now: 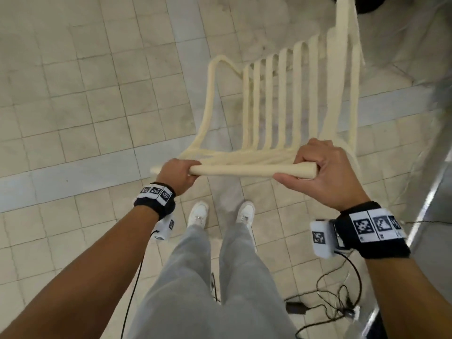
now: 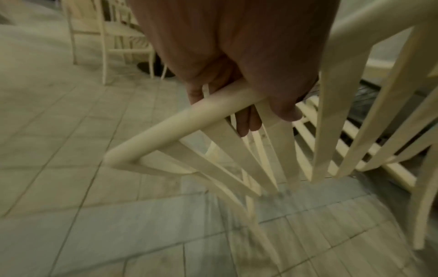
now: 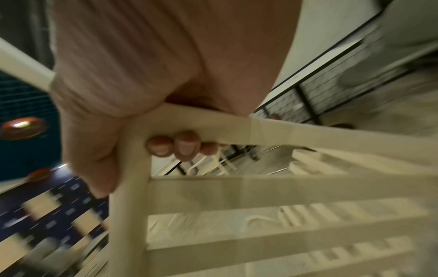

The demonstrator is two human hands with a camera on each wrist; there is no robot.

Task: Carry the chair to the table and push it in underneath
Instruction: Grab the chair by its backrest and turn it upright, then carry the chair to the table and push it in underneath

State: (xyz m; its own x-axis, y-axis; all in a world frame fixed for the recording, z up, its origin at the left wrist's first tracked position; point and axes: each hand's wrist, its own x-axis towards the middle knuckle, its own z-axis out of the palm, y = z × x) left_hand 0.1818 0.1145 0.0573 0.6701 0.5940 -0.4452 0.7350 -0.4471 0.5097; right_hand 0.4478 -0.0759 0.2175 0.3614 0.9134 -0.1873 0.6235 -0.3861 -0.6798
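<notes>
Grey trousers (image 1: 195,277), white shoes (image 1: 198,212), black wristbands (image 1: 371,231)

Tiled floor (image 1: 73,99) — white shoes (image 1: 198,214), black cables (image 1: 342,302)

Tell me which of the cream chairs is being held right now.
The slatted chair in front of the person: both hands grip its top rail. The other chair, seen from the left wrist, stands untouched on the floor farther off.
</notes>
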